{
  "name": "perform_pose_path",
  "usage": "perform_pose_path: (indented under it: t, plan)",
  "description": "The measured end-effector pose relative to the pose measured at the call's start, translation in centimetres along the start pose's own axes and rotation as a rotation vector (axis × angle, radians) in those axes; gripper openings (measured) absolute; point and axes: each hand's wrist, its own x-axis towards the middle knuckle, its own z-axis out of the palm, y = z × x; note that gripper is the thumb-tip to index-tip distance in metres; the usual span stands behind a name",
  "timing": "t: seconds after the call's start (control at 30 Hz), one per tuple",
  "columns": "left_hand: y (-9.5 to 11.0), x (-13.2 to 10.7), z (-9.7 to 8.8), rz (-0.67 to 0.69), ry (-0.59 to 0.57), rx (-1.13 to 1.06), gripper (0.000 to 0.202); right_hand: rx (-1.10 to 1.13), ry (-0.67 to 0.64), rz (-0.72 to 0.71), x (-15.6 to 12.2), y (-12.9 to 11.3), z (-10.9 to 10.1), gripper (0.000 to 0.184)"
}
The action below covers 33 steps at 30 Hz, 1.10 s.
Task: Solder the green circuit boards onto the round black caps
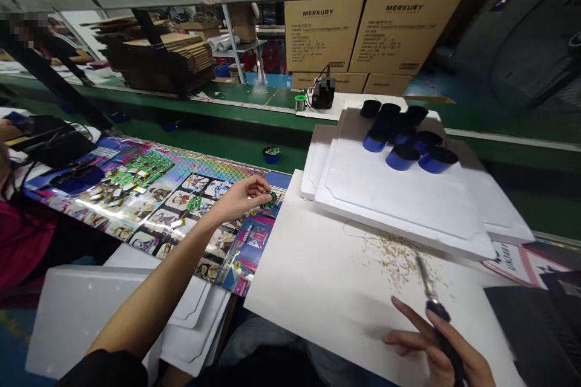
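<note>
My left hand [240, 198] reaches over a glossy printed sheet [204, 205] and pinches a small green circuit board [271, 198] between its fingertips. Several similar green boards [145, 170] lie in a loose heap on that sheet, to the left of my hand. My right hand [436, 338] rests low over a white board [327, 278], gripping a soldering iron [433, 299] by its black handle. The iron's metal tip points up and left, toward a scatter of pale clippings [394, 260].
White foam trays [399, 193] hold several blue-and-black cylinders [402, 145]. Behind them stand a solder spool [299, 103] and a black unit [323, 94] on a green bench. A co-worker in a red top [18, 242] sits at left. Cartons stand beyond.
</note>
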Motion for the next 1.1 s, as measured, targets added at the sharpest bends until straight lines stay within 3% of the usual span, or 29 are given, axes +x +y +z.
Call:
perform_pose_path:
  t: [0.03, 0.07, 0.13, 0.17, 0.3, 0.4, 0.53, 0.63, 0.73, 0.87, 1.0, 1.1]
  plan:
    - [1.2, -0.3, 0.3, 0.006, -0.008, -0.061, 0.045, 0.036, -0.019, -0.051, 0.4, -0.5, 0.9, 0.029]
    - [2.3, -0.6, 0.7, 0.009, -0.020, -0.122, 0.043, 0.025, 0.056, -0.123, 0.8, -0.9, 1.8, 0.021]
    - [4.6, -1.1, 1.9, 0.001, -0.053, -0.230, 0.042, -0.013, 0.028, -0.186, 2.0, -1.6, 3.5, 0.012]
    - [5.7, -1.3, 2.6, -0.008, -0.077, -0.281, 0.041, -0.029, -0.006, -0.208, 2.6, -1.9, 4.3, 0.014]
    - [8.4, -1.8, 6.7, -0.044, -0.248, -0.487, 0.041, -0.080, -0.127, -0.413, 4.7, -2.6, 7.2, 0.053]
    - [9.3, -2.3, 10.3, -0.077, -0.350, -0.593, 0.044, -0.101, -0.150, -0.507, 5.4, -2.8, 8.7, 0.060]
    - [9.6, -3.0, 13.5, -0.150, -0.405, -0.710, 0.049, -0.145, -0.099, -0.508, 5.5, -2.6, 8.8, 0.056]
    - [9.9, -2.4, 13.9, -0.091, -0.447, -0.650, 0.042, -0.163, -0.075, -0.520, 5.3, -2.2, 7.3, 0.052]
    - [10.7, 0.8, 12.9, 0.126, -0.310, -0.386, 0.029, -0.173, -0.016, -0.492, 4.7, -1.0, 5.4, 0.049]
    - [11.4, 9.6, 11.6, 0.422, -0.028, -0.011, 0.026, -0.235, 0.097, -0.427, 3.3, 1.7, 3.6, 0.043]
    - [11.6, 18.6, 12.6, 0.410, -0.014, 0.203, 0.044, -0.275, 0.123, -0.372, 2.6, 3.5, 3.3, 0.040]
    - [11.9, 22.3, 14.2, 0.402, -0.028, 0.210, 0.038, -0.266, 0.131, -0.318, 2.5, 3.9, 3.4, 0.040]
